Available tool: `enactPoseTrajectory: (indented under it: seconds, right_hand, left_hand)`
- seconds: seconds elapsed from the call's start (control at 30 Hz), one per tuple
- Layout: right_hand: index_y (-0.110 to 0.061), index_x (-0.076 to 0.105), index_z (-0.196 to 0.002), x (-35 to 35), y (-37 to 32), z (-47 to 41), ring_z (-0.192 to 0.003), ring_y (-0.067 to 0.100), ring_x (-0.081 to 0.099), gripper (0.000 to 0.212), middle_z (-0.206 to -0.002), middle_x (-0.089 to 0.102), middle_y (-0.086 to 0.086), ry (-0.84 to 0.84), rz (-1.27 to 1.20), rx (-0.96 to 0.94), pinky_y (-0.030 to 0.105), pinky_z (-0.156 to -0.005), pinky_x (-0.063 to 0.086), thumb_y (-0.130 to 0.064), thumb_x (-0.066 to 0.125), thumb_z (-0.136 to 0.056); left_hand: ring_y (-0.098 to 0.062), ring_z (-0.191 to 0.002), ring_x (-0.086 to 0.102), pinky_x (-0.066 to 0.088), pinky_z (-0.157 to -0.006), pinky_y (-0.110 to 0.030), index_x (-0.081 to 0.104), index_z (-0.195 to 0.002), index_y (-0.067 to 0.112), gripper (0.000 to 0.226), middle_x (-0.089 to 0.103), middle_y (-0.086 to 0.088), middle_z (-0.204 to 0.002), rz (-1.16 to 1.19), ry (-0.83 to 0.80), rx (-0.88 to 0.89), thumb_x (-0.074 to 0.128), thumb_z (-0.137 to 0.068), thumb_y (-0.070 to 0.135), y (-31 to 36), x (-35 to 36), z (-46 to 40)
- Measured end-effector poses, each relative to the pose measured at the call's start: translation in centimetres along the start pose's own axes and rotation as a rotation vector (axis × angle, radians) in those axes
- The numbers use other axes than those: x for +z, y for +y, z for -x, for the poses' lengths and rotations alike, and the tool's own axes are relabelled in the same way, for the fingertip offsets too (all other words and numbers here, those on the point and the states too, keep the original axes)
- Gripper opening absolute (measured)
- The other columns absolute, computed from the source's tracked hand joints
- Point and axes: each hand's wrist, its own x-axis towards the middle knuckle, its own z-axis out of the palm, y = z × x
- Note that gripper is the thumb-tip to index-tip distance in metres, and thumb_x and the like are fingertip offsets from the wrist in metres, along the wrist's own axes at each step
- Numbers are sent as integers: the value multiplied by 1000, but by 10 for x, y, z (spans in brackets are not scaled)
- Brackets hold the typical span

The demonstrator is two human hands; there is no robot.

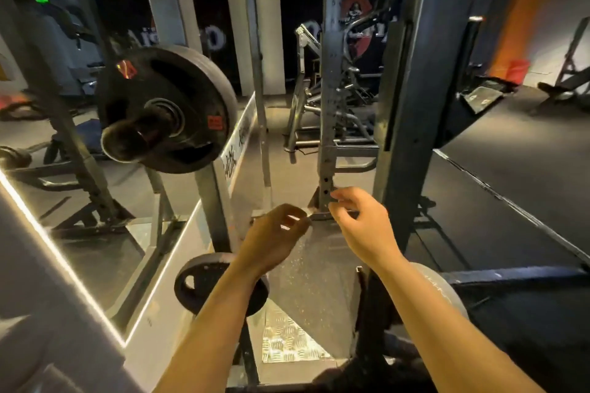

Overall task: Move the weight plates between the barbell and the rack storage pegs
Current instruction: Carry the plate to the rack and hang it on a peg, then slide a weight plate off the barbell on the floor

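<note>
Weight plate [166,108] on barbell, up-left of your fingers; left hand [274,236], right hand [360,226] loosely curled, empty. Between lifts; next, reach, grip rim.

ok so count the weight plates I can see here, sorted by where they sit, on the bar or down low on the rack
On the barbell sleeve: 1, the black plate
Low on the rack: 2, the small black plate and the grey plate partly behind the right forearm
Total: 3
</note>
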Motion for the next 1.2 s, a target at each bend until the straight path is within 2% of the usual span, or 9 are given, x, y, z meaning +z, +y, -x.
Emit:
enactPoseTrajectory:
  seconds: [0.13,0.23,0.43,0.57,0.7,0.83,0.93,1.07,1.2]
  right_hand:
    - [-25,63,-101,-97,43,37,-86,7,62,9,-92,66,-8,76,57,90,20,-71,50,-29,59,-94]
    - [-22,61,-99,-192,89,69,-80,5,57,7,-86,61,-8,115,72,211,13,-61,41,-28,59,-94]
    - [-17,63,-93,-356,171,144,-87,18,64,19,-91,68,4,-93,151,387,32,-80,49,-34,54,-95]
    - [-28,60,-88,-438,230,196,-87,11,65,8,-92,66,-4,-176,153,547,35,-88,53,-33,57,-93]
    - [-30,59,-93,-498,282,230,-96,11,62,3,-99,63,-6,-162,123,704,38,-93,52,-33,59,-93]
    - [-27,61,-102,-548,335,249,-95,10,62,15,-102,64,-5,-124,143,823,36,-91,52,-37,58,-93]
    - [-27,61,-106,-590,381,245,-96,9,61,18,-103,62,-8,-172,199,877,34,-91,52,-39,58,-92]
    - [-28,59,-103,-649,453,215,-89,10,61,15,-101,61,-5,-186,266,936,28,-78,52,-38,57,-92]
    - [-29,56,-103,-704,519,194,-91,7,58,13,-105,58,-6,-387,337,1001,26,-79,49,-36,57,-93]
  left_hand:
    - [-5,-90,60,50,-81,-22,62,-107,28,18,64,10,-99,-113,-58,134,57,-93,39,73,78,8]
    - [-5,-87,62,53,-81,-25,59,-101,32,9,63,13,-91,-84,-95,181,58,-93,37,127,162,29]
    - [-9,-83,66,57,-78,-31,62,-99,32,7,69,4,-96,-28,-287,208,59,-93,34,204,329,63]
    - [-9,-74,66,52,-64,-19,62,-100,27,7,68,6,-86,87,-386,166,57,-95,29,243,421,84]
    - [-11,-76,64,53,-71,-22,63,-98,23,6,68,-1,-88,122,-478,119,59,-95,25,263,505,87]
    - [-6,-82,64,55,-80,-26,61,-91,32,7,66,6,-88,100,-574,85,59,-94,25,276,591,72]
    - [-5,-78,66,56,-77,-24,62,-90,33,5,67,9,-85,117,-605,40,60,-93,31,295,659,49]
    - [-7,-80,66,56,-75,-22,62,-94,32,5,68,9,-85,171,-647,-50,58,-94,34,317,752,9]
    - [-11,-87,64,53,-79,-25,60,-102,28,10,66,5,-95,155,-693,-191,55,-96,34,329,832,-20]
